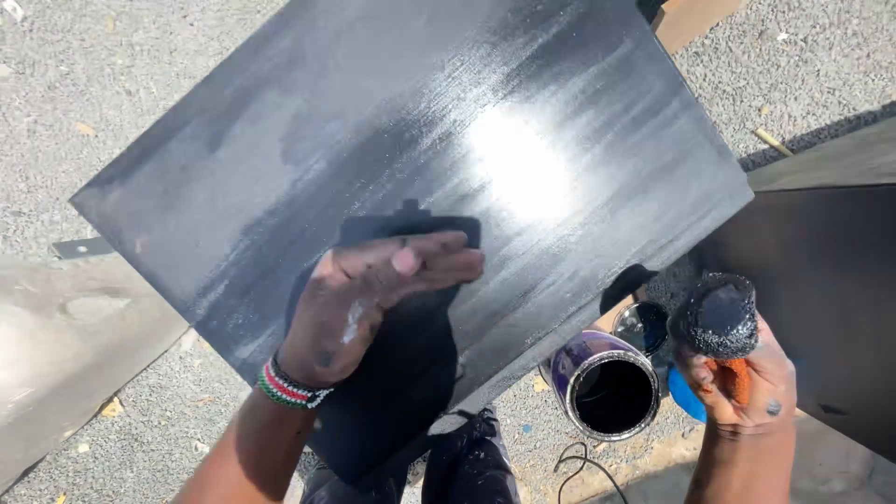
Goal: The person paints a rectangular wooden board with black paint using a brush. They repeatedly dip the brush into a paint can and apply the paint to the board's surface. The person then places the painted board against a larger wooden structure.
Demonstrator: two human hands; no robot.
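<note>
Right hand (742, 378), at the lower right of the frame, was clenched around the orange handle of a small paint roller (721, 315), its black-soaked head pointing up. Just left of it stood an open paint can (609, 392) of black paint on the gravel ground (112, 56). Left hand (369, 303), wearing a beaded wristband (289, 387), lay flat and open, fingers together, pressed on the black-painted board (411, 159) to steady it. Judging by the wet sheen and thin grey streaks, painting was under way; rolling over the streaked patches seemed due next.
</note>
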